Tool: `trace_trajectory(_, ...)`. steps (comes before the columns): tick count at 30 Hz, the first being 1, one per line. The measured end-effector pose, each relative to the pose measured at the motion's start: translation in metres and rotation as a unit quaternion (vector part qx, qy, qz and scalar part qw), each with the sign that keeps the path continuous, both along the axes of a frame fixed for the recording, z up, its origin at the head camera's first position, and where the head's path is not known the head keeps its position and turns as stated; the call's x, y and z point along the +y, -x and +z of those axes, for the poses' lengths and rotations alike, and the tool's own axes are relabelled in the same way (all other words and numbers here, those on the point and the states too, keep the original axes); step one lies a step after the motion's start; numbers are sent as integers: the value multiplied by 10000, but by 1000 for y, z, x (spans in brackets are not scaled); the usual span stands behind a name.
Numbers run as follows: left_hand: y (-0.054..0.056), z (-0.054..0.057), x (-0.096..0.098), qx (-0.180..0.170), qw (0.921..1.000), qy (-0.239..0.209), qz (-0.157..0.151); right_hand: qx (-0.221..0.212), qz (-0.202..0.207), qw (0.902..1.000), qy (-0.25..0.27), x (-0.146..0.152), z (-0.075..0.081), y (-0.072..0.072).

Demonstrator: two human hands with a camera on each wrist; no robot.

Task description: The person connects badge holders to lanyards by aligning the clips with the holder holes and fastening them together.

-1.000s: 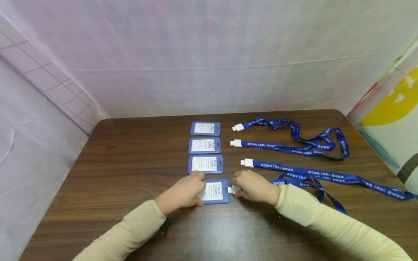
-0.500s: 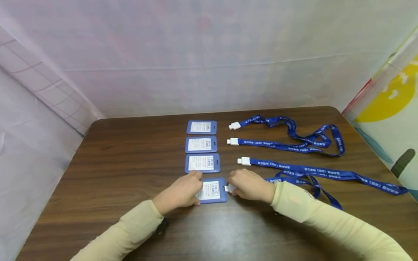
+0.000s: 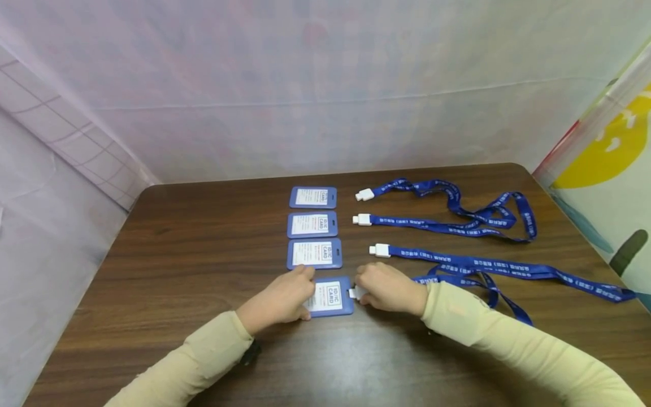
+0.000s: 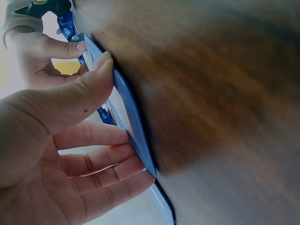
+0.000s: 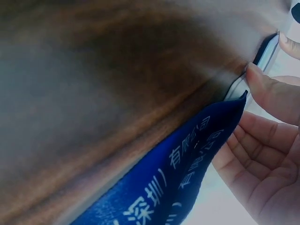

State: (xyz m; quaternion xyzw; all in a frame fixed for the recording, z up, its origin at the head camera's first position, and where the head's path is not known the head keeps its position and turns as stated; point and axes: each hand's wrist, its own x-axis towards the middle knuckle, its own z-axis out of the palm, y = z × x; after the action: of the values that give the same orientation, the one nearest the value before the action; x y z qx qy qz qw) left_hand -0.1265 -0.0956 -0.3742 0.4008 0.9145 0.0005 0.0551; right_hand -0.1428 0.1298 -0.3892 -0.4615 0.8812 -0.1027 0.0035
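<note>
My left hand (image 3: 281, 295) holds the nearest blue ID card holder (image 3: 331, 298) flat on the table, thumb at the near edge and fingers at the far edge. In the left wrist view that card holder (image 4: 134, 115) lies between thumb and fingertips. Just right of it, my right hand (image 3: 390, 288) pinches the white clip (image 3: 354, 293) of a blue lanyard. The clip's tip is at the slot end of the holder; whether it is hooked through the slot cannot be told. The lanyard strap (image 5: 173, 173) with white lettering trails under the right wrist.
Behind the hands, a column of further card holders (image 3: 314, 254) lies on the brown table (image 3: 203, 237), slots facing right. Opposite them lie more blue lanyards (image 3: 468, 263), white clips (image 3: 380, 250) pointing left. A pale cloth hangs behind the table's far edge.
The head view has shifted slightly, so everything sits a little further left. Both hands keep their hold, with no clear motion against the card holder or clip.
</note>
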Motion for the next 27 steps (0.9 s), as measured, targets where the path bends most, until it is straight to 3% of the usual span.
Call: trace_trajectory(27, 1, -1, 0, -46, 9998, -165, -27, 61, -59, 9999, -86, -3, 0, -1)
